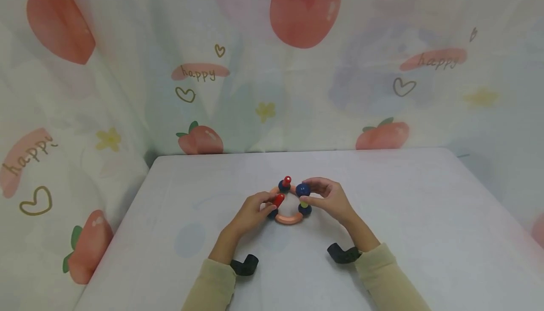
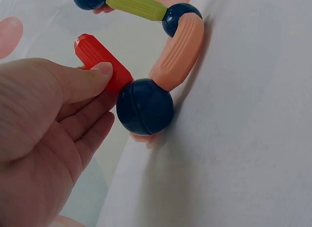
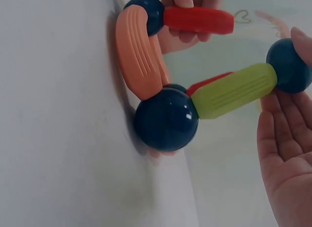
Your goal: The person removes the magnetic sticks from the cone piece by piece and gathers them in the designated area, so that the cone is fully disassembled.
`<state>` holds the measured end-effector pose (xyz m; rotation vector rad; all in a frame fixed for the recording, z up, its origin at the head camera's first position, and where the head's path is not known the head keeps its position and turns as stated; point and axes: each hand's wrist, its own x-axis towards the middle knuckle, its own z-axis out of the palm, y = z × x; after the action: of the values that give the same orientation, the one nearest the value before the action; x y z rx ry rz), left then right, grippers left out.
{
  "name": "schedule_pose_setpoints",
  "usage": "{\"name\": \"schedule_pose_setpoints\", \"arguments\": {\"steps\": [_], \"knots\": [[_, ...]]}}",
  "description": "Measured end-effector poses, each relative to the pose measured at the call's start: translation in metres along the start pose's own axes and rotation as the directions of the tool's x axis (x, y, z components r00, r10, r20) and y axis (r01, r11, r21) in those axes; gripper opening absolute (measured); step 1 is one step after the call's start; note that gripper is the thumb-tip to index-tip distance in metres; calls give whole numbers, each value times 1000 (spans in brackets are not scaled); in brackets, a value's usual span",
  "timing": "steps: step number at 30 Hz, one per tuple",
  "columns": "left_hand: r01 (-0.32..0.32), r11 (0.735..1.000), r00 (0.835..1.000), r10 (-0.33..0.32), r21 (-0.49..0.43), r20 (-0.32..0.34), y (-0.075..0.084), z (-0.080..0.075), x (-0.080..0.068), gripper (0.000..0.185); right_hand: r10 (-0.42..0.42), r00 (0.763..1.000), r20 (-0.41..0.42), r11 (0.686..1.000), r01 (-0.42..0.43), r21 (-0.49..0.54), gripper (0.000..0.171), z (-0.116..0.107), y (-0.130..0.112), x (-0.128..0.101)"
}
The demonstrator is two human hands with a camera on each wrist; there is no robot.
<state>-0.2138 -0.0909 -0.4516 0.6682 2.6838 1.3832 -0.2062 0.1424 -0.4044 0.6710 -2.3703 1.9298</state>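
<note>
A ring of curved orange rods [image 1: 289, 219] joined by dark blue balls [image 2: 145, 107] lies on the white table. My left hand [image 1: 250, 212] pinches a red rod [image 2: 105, 63] between thumb and fingers; the rod stands tilted on the ring's left ball. With my right hand [image 1: 333, 201] I grip a blue ball [image 3: 289, 66] at the upper end of a yellow-green rod [image 3: 234, 92]. That rod's lower end meets another blue ball [image 3: 166, 118] on the ring's right side. At the ring's back, a second red rod [image 1: 287, 181] rises from a ball, touched by neither hand.
The white table [image 1: 403, 216] stretches out around the ring. A printed cloth [image 1: 272, 79] with peaches and hearts hangs behind and at the left. Black curved pieces [image 1: 245, 265] stick out at both wrists, beside the pale sleeves [image 1: 210, 285].
</note>
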Motion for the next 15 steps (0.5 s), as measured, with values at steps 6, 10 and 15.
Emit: {"name": "schedule_pose_setpoints", "arguments": {"steps": [6, 10, 15], "knots": [[17, 999, 1000, -18, -32, -21, -4, -1, 0, 33, 14, 1000, -17, 1000, -14, -12, 36, 2, -2, -1], [4, 999, 1000, -5, -43, -19, -6, -1, 0, 32, 15, 1000, -24, 1000, -16, -18, 36, 0, -2, -2], [15, 999, 1000, -16, -41, -18, -4, -2, 0, 31, 4, 1000, -16, 1000, -4, 2, 36, -1, 0, -3]]}}
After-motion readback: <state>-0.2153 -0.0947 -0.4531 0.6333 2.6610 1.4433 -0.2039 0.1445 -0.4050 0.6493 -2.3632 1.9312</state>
